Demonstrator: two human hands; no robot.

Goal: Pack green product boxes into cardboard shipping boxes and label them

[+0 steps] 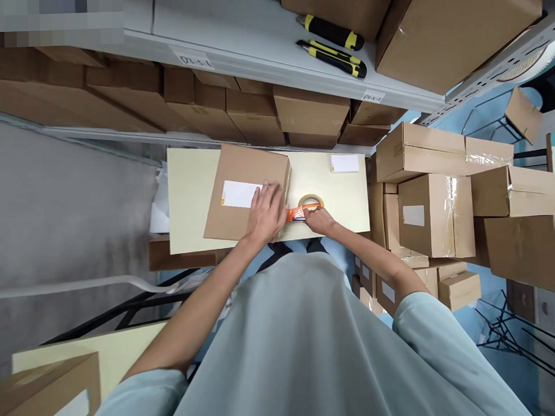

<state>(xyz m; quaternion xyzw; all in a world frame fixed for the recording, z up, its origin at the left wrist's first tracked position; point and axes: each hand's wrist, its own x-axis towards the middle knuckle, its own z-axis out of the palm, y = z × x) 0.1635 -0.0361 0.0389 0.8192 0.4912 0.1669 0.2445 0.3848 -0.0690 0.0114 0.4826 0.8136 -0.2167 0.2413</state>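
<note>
A closed cardboard box (244,163) with a white label (237,193) lies on the pale yellow table (189,174). My left hand (266,211) rests flat on the box near its right edge, fingers stretched out and partly over the label. In my right hand (318,220) is an orange tape dispenser (300,212) carrying a roll of tape. Its orange front is close to the box's right side; I cannot tell whether it touches.
A stack of white labels (344,163) sits at the table's back right. Two utility knives (333,45) lie on the shelf (235,39) above, among boxes. Stacked cartons (437,214) stand to the right. Another box (47,392) is at lower left.
</note>
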